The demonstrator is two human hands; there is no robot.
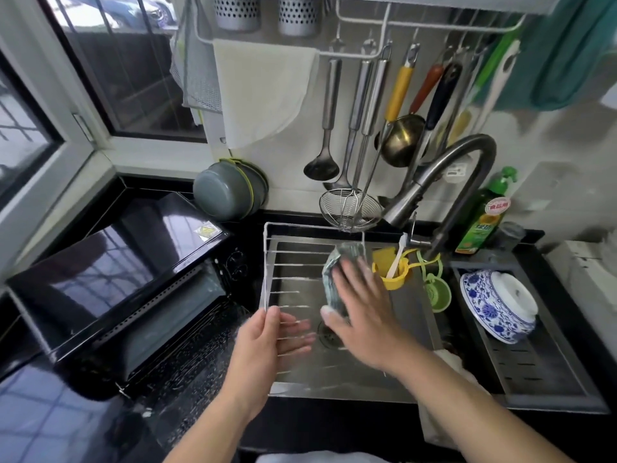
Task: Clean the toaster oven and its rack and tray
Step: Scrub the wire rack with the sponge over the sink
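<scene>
rack over steel sink, left hand gripping it, right hand flat on cloth

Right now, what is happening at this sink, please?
A person is washing the toaster oven's wire rack over the sink. The left hand holds the rack's near edge; the right hand presses a scrubbing cloth against the bars. The toaster oven stands open on the counter beside the sink.

The left hand is extended forward with thumb on top. The right hand is held flat, fingers spread.
</scene>
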